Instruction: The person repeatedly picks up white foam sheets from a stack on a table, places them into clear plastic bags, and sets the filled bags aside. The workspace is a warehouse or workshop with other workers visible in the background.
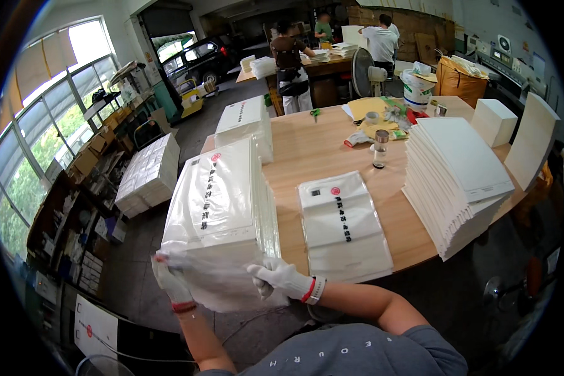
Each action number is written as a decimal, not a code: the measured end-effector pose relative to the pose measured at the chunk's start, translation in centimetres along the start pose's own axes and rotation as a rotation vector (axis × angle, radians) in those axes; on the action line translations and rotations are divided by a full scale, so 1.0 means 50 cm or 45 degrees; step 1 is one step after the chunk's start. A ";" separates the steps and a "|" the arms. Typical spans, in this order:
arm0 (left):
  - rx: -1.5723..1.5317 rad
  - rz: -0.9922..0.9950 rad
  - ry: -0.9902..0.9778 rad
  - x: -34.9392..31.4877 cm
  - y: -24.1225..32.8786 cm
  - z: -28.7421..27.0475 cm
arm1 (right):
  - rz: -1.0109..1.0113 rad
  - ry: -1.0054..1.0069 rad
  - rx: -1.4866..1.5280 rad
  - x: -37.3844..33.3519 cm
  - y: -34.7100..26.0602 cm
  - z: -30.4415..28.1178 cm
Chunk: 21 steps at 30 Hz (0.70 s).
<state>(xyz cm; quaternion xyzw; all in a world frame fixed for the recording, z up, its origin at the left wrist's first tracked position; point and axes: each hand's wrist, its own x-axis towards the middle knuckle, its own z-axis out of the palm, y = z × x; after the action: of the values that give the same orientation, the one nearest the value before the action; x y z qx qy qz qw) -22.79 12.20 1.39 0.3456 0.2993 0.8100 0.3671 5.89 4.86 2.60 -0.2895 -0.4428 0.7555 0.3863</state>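
Note:
A tall stack of clear plastic bags with white paper inside [216, 188] stands at the table's left front edge, black and red print on top. From its near end a loose, crinkled plastic bag end [222, 282] hangs toward me, smeared by motion. My left hand [172, 280], in a white glove with a red cuff, is closed on the left edge of this plastic. My right hand [279, 277], gloved too, has its fingers curled in at the plastic's right side, beside the stack's near corner. To its right lies a flat pile of printed plastic bags [341, 225].
A high, leaning stack of white paper [454, 169] stands at the table's right. Behind the bags are a lidded glass jar [380, 149], green scissors [315, 113] and spare gloves [359, 138]. Another bagged stack [247, 122] sits farther back. Several people work at a far table.

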 end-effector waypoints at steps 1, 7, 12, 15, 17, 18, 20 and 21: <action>0.048 0.061 -0.069 -0.018 -0.017 -0.024 | -0.086 0.030 -0.015 -0.001 0.024 -0.011; 1.209 -0.433 -0.302 -0.386 -0.306 -0.152 | 0.244 0.310 -0.242 -0.184 0.209 -0.182; 1.195 -0.002 -1.554 -0.550 -0.426 0.157 | 0.286 0.866 -0.092 -0.391 0.292 -0.250; 1.316 0.396 -1.652 -0.562 -0.494 0.295 | 0.286 1.072 -0.035 -0.445 0.276 -0.249; 1.296 0.237 -1.679 -0.564 -0.540 0.289 | 0.250 1.145 -0.048 -0.467 0.298 -0.265; 1.292 0.179 -1.686 -0.548 -0.555 0.294 | 0.225 1.135 0.044 -0.470 0.297 -0.262; 1.230 0.007 -1.781 -0.528 -0.563 0.303 | 0.301 1.100 0.061 -0.460 0.274 -0.271; 1.274 -0.106 -1.831 -0.511 -0.554 0.326 | 0.290 1.090 0.103 -0.440 0.263 -0.282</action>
<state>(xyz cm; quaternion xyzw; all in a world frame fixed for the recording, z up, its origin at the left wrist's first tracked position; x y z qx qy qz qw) 13.20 10.75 -18.29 0.8817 0.3278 0.1554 0.3016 24.31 -11.41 -13.25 -0.6079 -0.1782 0.6220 0.4602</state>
